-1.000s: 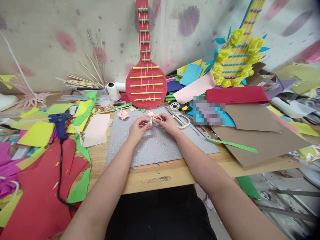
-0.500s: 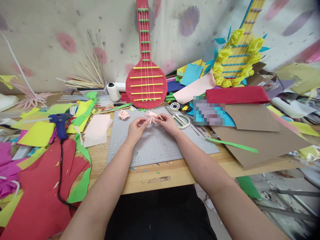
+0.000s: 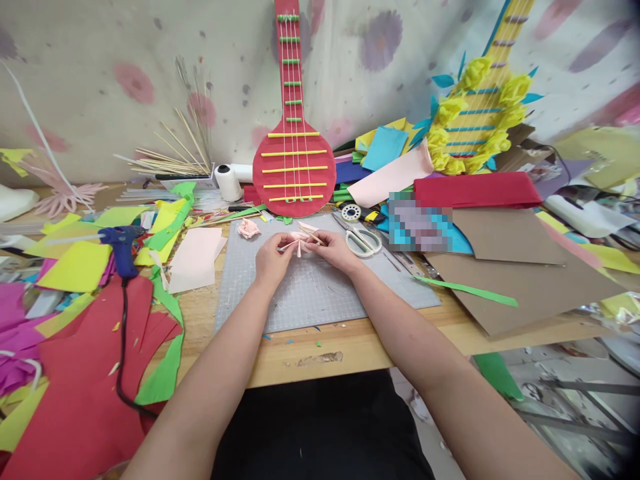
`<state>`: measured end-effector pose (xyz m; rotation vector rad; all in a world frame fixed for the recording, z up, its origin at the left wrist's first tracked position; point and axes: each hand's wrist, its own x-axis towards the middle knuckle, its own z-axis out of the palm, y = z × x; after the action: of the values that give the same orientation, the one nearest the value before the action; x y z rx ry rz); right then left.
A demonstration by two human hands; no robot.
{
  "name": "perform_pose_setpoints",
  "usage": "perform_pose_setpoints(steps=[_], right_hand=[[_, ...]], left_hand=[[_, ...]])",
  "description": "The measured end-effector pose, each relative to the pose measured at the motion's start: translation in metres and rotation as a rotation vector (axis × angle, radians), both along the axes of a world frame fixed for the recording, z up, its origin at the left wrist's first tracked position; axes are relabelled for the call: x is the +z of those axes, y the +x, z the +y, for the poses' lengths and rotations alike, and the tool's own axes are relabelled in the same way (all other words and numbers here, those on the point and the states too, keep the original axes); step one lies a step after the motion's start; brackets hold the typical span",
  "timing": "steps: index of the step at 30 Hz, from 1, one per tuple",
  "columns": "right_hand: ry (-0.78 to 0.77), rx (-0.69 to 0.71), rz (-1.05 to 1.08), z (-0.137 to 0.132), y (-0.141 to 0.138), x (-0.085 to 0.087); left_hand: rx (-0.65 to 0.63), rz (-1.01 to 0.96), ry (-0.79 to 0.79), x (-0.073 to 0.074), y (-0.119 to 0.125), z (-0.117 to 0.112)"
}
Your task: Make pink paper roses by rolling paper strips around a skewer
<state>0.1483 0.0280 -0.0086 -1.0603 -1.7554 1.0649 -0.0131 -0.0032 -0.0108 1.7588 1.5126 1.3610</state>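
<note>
Between my two hands, above the grey cutting mat (image 3: 320,300), is a folded piece of pink crepe paper (image 3: 299,247). My left hand (image 3: 273,257) pinches its left side with thumb and fingers. My right hand (image 3: 333,251) grips the right side and also holds a thin wooden stick (image 3: 311,235) slanting up to the left. Part of the paper is hidden behind my fingers. A finished-looking pink paper flower (image 3: 249,229) lies on the mat just left of my hands. White-handled scissors (image 3: 364,241) rest to the right of my right hand.
A red paper lute (image 3: 294,167) leans on the wall behind the mat. At left are a blue glue gun (image 3: 120,250), pink paper sheets (image 3: 195,260) and red paper (image 3: 95,373). Brown cardboard (image 3: 525,287) lies at right; a yellow flowered instrument (image 3: 480,120) stands behind.
The pink paper between my hands has changed shape, with a narrow fold now pointing down. My hands have stayed in nearly the same place. The view has shifted slightly.
</note>
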Motion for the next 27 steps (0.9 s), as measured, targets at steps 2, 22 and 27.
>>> perform_pose_setpoints(steps=[2,22,27], right_hand=[[0.03,-0.075,-0.067,0.003,0.001,-0.004],[0.223,-0.415,-0.433,-0.009,-0.008,0.004],[0.159,-0.325,-0.391,-0.01,-0.009,0.002]], left_hand=[[0.04,-0.001,0.0,0.001,0.0,0.0],[0.108,0.008,0.025,-0.002,0.011,-0.002],[0.06,0.002,-0.035,-0.005,0.012,0.0]])
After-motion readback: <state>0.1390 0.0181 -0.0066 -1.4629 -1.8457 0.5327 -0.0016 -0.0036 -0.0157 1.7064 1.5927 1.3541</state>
